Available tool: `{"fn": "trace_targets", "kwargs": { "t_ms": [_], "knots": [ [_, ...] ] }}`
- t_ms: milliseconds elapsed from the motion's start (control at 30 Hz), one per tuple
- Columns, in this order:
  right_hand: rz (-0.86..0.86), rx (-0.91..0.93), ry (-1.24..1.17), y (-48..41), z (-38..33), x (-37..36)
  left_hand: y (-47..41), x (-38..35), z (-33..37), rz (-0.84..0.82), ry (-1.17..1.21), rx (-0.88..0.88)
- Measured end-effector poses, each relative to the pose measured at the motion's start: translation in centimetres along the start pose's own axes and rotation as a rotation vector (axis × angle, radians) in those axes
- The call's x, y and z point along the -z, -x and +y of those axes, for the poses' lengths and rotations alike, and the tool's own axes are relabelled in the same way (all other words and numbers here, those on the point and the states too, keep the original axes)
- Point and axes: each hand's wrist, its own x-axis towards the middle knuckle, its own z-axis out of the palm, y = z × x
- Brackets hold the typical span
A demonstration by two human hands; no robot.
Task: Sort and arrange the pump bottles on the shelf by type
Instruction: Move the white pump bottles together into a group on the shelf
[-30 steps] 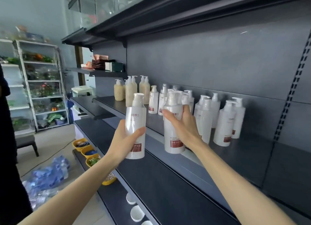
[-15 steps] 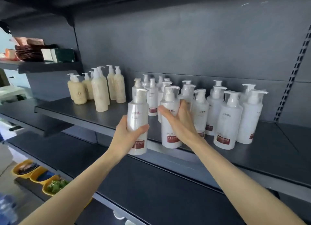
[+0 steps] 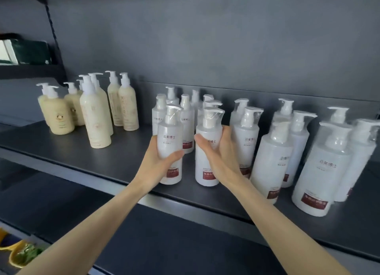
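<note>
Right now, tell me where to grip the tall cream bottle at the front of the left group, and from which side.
Grip the tall cream bottle round the straight middle of its body, coming from the front edge of the shelf. It stands upright at the front of its group, that face clear; other cream bottles crowd behind. The pump neck looks too thin.

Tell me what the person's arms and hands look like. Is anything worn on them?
Nothing worn shows. The left hand and right hand are ungloved, with no ring, watch or bracelet visible on the fingers or wrists. The left forearm and right forearm are uncovered down to the picture's bottom edge, so no sleeve appears.
</note>
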Motion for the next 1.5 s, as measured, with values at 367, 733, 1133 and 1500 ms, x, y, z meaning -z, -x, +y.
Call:
{"fn": "trace_targets", "kwargs": {
  "t_ms": [367, 733, 1133, 1500],
  "knots": [
    [0.137, 0.012, 0.057, -0.7, 0.7, -1.7, -4.3, 1.1, -2.3, -0.225, 0.085, -0.027],
    [0.289, -0.060, 0.053, 0.0, 0.0, -3.7, -5.3, 3.2, -4.7, -0.395, 0.048, -0.012],
    [0.330, -0.086, 0.115, 0.8, -0.7, -4.4, -4.8, 3.4, -4.4, -0.351, 0.029, -0.049],
    [0.232, -0.137, 0.205, 1.6, -2.4, -3.8, -3.6, 3.9, -3.9, -0.303, -0.130, -0.056]
  ]
}}
